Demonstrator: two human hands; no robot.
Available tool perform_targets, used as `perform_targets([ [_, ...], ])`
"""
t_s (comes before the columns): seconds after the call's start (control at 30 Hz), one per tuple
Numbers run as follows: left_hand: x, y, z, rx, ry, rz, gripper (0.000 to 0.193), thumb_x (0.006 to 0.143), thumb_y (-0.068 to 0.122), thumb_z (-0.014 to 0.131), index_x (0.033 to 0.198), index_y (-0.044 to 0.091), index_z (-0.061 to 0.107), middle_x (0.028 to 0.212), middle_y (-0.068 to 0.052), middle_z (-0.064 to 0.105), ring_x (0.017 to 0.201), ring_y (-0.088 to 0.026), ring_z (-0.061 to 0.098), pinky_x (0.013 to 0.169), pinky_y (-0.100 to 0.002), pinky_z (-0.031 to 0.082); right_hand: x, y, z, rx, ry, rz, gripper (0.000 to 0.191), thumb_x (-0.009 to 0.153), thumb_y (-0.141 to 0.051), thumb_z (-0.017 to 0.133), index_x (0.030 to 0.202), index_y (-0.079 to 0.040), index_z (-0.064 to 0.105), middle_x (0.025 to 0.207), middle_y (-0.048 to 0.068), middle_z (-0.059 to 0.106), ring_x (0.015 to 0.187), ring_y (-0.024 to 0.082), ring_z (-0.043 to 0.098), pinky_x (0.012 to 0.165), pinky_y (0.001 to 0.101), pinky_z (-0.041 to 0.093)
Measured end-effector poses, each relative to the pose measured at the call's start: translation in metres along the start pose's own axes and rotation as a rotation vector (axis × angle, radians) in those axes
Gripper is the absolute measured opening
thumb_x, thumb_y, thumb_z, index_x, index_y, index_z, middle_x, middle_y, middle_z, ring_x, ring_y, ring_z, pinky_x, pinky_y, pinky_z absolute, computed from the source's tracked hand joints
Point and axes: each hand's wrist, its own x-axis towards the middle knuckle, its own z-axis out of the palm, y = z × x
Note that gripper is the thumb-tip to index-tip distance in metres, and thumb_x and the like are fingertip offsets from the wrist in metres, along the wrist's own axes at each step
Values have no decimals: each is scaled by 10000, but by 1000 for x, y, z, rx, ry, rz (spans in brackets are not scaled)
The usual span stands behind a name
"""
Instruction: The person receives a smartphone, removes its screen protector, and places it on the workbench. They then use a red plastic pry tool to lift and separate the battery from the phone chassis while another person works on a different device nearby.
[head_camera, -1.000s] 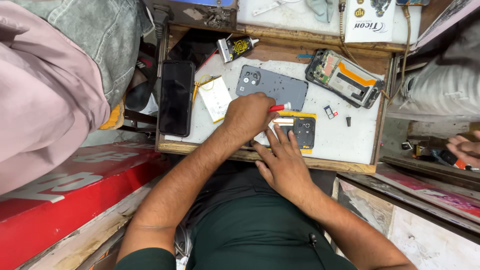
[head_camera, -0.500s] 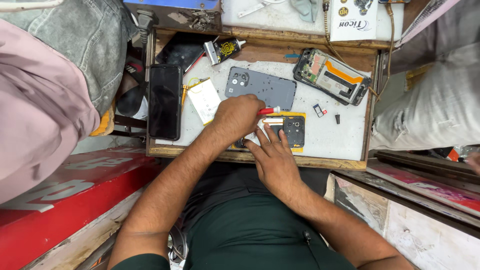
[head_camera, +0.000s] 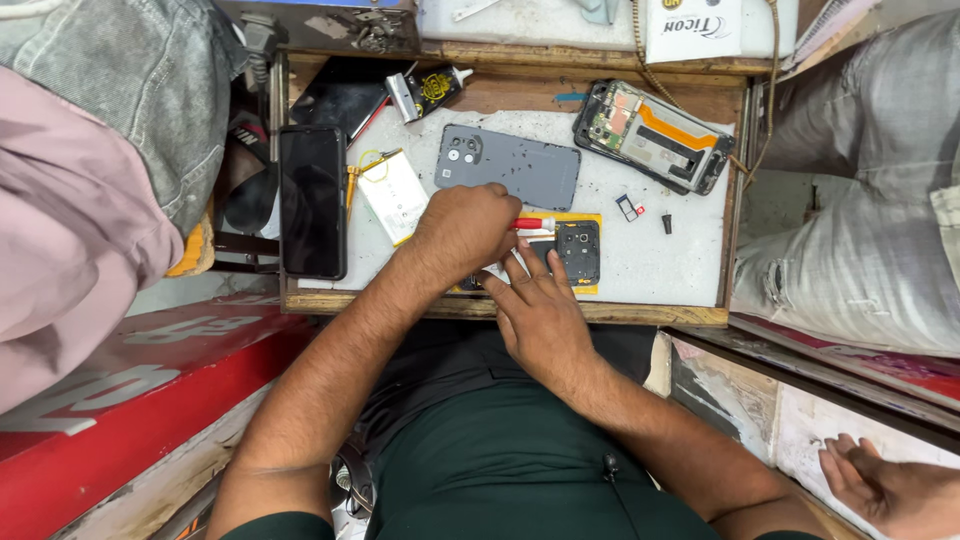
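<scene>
My left hand (head_camera: 465, 232) is closed around a red-handled tool (head_camera: 530, 224), whose tip points right over a small dark phone part (head_camera: 580, 250) lying on a yellow pad (head_camera: 592, 218). My right hand (head_camera: 540, 312) rests just below it, fingers spread, with the fingertips pressing on the left end of that part. A grey phone back cover (head_camera: 510, 165) with camera holes lies just beyond my left hand. The work sits on a white-topped wooden tray table (head_camera: 660, 270).
An opened phone frame (head_camera: 650, 135) lies at the back right, with tiny loose parts (head_camera: 630, 208) near it. A black phone (head_camera: 312, 200), a white battery (head_camera: 392, 195) and a glue tube (head_camera: 432, 90) are at left. Another person's hand (head_camera: 890, 490) shows bottom right, and clothed legs stand on both sides.
Both hands stay on the part on the yellow pad, with only small finger shifts. The view has drifted a little, so the table sits slightly differently in frame.
</scene>
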Motion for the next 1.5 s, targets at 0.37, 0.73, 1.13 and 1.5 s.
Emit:
perform_targets([
  [0.37, 6, -6, -7, -69, -44, 46, 202, 810, 214, 739, 951, 71, 753, 936, -116, 729, 859, -330, 727, 746, -461, 600, -4, 4, -2, 22, 9, 1, 472, 892, -130, 678, 1359, -137, 603, 1493, 190, 506, 1480, 389, 366, 1204, 633, 242],
  [0.73, 6, -10, -5, -91, -6, 117, 172, 801, 170, 728, 945, 84, 763, 933, -128, 730, 868, -361, 716, 759, -481, 586, -6, 4, -8, 70, 53, -4, 439, 912, -156, 672, 1347, -134, 614, 1487, 190, 530, 1463, 404, 396, 1197, 635, 274],
  [1.13, 6, -4, -6, -92, -47, 95, 209, 789, 170, 738, 977, 83, 765, 954, -120, 735, 864, -347, 721, 767, -467, 590, -7, 5, -11, 71, 34, 2, 418, 937, -187, 656, 1350, -137, 615, 1495, 193, 534, 1475, 393, 393, 1194, 628, 277],
  [1.5, 5, -8, 1, -129, 7, 128, 217, 785, 171, 745, 974, 68, 762, 954, -127, 736, 892, -355, 716, 780, -467, 588, -8, 5, -13, 88, 28, 4, 418, 925, -190, 667, 1337, -128, 630, 1495, 188, 524, 1473, 393, 387, 1189, 634, 272],
])
